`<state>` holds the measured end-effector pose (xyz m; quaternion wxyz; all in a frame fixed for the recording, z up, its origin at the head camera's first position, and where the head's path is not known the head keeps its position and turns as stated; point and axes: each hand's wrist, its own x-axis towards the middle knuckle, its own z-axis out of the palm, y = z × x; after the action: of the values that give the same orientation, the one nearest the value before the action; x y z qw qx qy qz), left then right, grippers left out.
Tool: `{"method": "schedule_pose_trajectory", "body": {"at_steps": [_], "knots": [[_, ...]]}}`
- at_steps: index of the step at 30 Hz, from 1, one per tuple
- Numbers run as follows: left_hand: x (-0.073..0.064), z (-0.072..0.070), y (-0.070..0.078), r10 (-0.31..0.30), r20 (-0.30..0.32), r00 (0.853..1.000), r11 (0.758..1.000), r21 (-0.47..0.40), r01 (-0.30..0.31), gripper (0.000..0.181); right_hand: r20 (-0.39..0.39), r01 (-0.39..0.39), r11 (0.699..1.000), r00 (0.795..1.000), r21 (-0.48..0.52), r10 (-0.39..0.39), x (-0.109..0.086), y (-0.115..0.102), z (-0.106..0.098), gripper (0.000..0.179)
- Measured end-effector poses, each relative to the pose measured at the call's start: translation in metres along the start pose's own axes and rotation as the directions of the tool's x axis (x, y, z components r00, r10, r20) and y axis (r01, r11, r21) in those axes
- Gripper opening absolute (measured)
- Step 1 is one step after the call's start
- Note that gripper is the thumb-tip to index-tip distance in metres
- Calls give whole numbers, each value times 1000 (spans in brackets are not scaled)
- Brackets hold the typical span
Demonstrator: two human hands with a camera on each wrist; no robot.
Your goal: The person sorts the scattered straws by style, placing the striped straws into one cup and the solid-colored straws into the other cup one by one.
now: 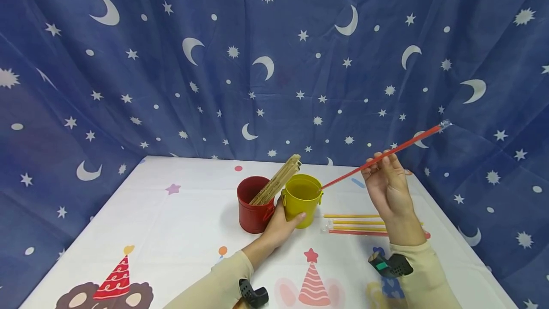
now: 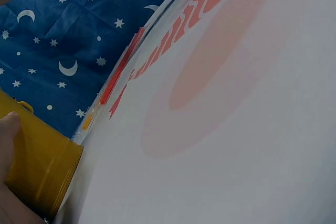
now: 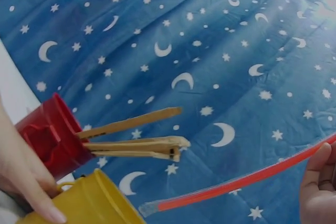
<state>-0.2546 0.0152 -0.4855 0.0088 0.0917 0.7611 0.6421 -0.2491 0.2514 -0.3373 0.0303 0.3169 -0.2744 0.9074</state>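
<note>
Gripping the yellow bucket toward the worktop's far edge with your left hand, steepen your right hand's pinched straw.

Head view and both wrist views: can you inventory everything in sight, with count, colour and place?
Backdrop: 1, blue with white moons and stars, behind
Tablecloth: 1, white, printed, foreground
Yellow bucket: 1, yellow, near centre
Red bucket: 1, red, left of yellow bucket
Sticks: several, tan, leaning in red bucket
Held straw: 1, red, end near yellow bucket's rim
Loose straws: about four, yellow and red, right of yellow bucket
Wrist devices: 2, black, one per wrist
Sleeves: 2, cream, forearms
Left hand: 1, bare, gripping yellow bucket
Right hand: 1, bare, pinching held straw
</note>
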Motion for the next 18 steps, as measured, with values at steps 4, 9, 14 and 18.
{"method": "schedule_pose_trajectory", "body": {"at_steps": [4, 9, 14, 18], "knots": [[-1, -1, 0, -1, 6, 1000, 1000, 4, 1, 88, -19, -18, 998, 1000, -60, 17, -1, 8, -3, 24], [0, -1, -1, 1, 8, 1000, 1000, -6, -1, 86, -113, -49, 983, 993, -177, 29, -2, 19, -9, 25], [0, 0, -1, 0, 12, 1000, 1000, -11, 0, 85, -189, -89, 972, 981, -218, 48, -2, 24, -19, 24], [1, 3, 1, -4, 4, 1000, 1000, -12, 4, 86, -223, -116, 968, 973, -224, 65, 0, 23, -26, 24]]}}
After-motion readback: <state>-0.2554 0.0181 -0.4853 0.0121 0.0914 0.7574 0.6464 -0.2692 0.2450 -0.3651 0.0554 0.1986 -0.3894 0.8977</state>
